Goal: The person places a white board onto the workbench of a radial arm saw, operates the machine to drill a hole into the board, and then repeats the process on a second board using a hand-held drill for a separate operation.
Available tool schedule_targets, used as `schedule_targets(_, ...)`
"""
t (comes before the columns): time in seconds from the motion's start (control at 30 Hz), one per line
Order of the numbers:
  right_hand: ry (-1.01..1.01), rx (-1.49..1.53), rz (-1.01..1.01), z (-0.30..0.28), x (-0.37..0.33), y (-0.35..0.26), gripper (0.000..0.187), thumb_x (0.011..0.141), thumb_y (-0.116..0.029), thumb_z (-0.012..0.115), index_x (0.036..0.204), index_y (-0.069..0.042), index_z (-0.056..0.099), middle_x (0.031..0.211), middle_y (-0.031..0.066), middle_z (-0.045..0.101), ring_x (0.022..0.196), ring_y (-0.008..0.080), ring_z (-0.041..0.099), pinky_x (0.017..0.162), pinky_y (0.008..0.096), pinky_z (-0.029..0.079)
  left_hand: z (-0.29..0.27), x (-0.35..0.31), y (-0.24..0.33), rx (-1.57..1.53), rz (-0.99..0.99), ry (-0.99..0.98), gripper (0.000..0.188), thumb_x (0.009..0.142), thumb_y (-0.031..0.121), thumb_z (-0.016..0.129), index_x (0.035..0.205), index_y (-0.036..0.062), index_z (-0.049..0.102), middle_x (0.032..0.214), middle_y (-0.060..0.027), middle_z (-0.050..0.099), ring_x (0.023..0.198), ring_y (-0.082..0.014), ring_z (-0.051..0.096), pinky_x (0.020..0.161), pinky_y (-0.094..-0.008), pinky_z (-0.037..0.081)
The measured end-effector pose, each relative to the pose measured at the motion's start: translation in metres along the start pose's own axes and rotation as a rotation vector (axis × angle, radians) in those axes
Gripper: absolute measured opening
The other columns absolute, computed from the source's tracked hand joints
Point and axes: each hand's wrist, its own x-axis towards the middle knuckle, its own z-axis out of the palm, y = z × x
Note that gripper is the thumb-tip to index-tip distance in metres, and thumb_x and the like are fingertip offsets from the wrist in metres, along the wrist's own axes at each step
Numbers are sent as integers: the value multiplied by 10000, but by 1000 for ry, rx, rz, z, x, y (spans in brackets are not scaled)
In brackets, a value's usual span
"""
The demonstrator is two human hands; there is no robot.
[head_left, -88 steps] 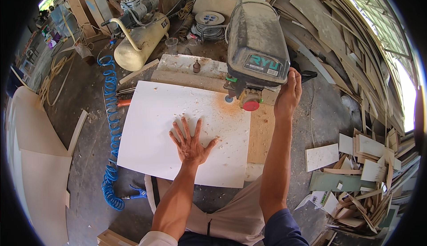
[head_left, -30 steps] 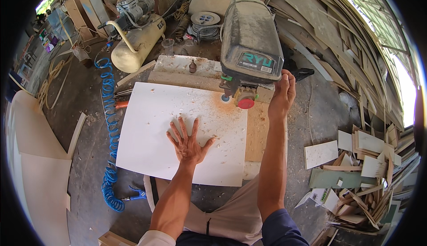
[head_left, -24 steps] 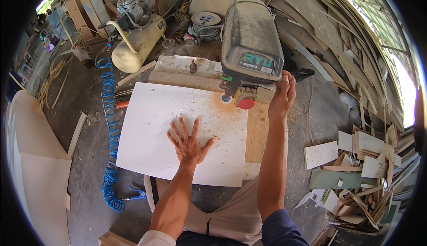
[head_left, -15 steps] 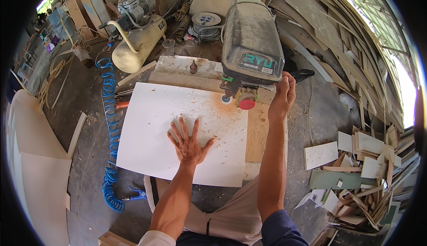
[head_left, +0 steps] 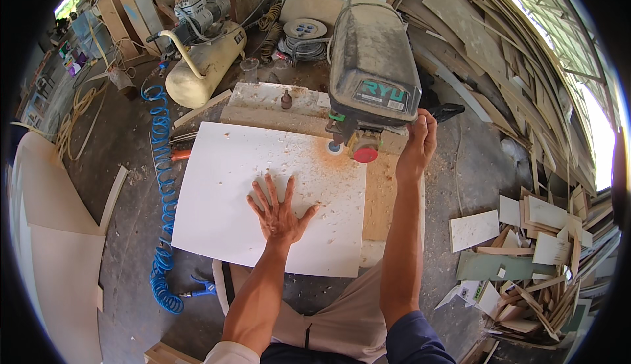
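White board (head_left: 217, 199), one, set beneath one drill press (head_left: 374, 55).
One left hand (head_left: 279, 219) is spread flat upon it; one right hand (head_left: 417, 144) is raised beside the drill press, fingers curled, grasp unclear.

Woodshop around me: drill press (head_left: 374, 58) upper centre of frame, compressor (head_left: 204, 71) upper left, offcuts (head_left: 552, 248) heaped lower right.

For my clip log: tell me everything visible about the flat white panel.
The flat white four-sided panel looks like smooth coated board. Pale chips litter it; orange-brown dust surrounds a round grey spot toward its upper right. It lies on a light-brown wooden worktop. The bare left grip rests palm-down on it, fingers spread.
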Motion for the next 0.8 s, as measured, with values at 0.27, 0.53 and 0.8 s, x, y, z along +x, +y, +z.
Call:
schedule_targets(0.27, 23, -70, 0, -4, -3, -1, 241, 1078, -287, 522, 1178, -91, 622, 1057, -26, 641, 1022, 64, 561, 956, 285, 417, 2, 0, -1, 1, 13, 31, 998, 835, 865, 440, 1629, 330, 156, 1689, -190, -90, 1526, -470, -148, 1191, -675, -77)
schedule_targets(0.53, 7, -46, -5, -2, -5, -3, 254, 1077, -284, 519, 1185, -78, 622, 1074, -22, 643, 1045, 72, 560, 985, 301, 417, 2, 1, -2, -14, 13, 1, 1004, 832, 852, 463, 1630, 348, 121, 1681, -187, -141, 1515, -478, -180, 1179, -684, -100)
schedule_targets(0.8, 8, -63, -37, -6, -4, 0, 247, 1074, -249, 529, 1188, -60, 639, 1077, -4, 666, 1018, 77, 597, 949, 295, 456, 4, 0, -2, -11, 23, 40, 1000, 840, 873, 411, 1632, 325, 139, 1686, -194, -104, 1521, -475, -159, 1189, -676, -80)
